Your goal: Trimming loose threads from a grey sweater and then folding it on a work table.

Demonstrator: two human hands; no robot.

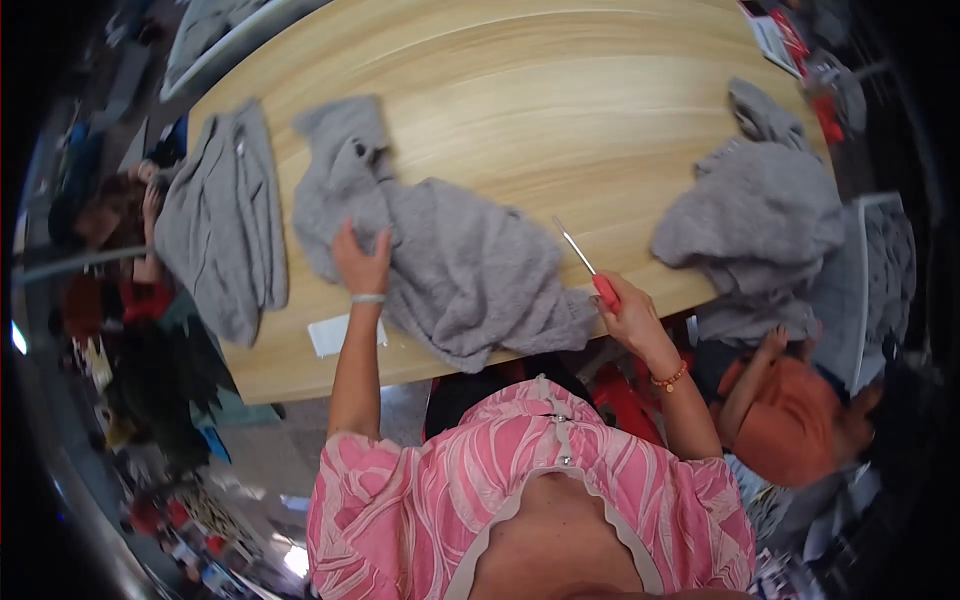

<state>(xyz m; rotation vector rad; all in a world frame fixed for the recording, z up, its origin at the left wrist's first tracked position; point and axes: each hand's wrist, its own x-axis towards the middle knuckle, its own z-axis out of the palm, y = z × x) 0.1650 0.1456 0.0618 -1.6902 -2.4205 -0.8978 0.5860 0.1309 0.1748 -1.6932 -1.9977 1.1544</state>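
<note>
Your left hand (362,262) rests on the grey garment (475,265), its grip apart, thumb clear of the fingers. Your right hand (635,318) has its grip clamped on the red handle of the tool (602,286); the metal shaft points forward, over the tabletop (560,100). The garment lies crumpled in front of you, reaching the near edge. A white card (340,336) (partly behind your left forearm) lies near it. A left bundle (228,215) and a right bundle (755,205), both grey cloth, lie well apart.
</note>
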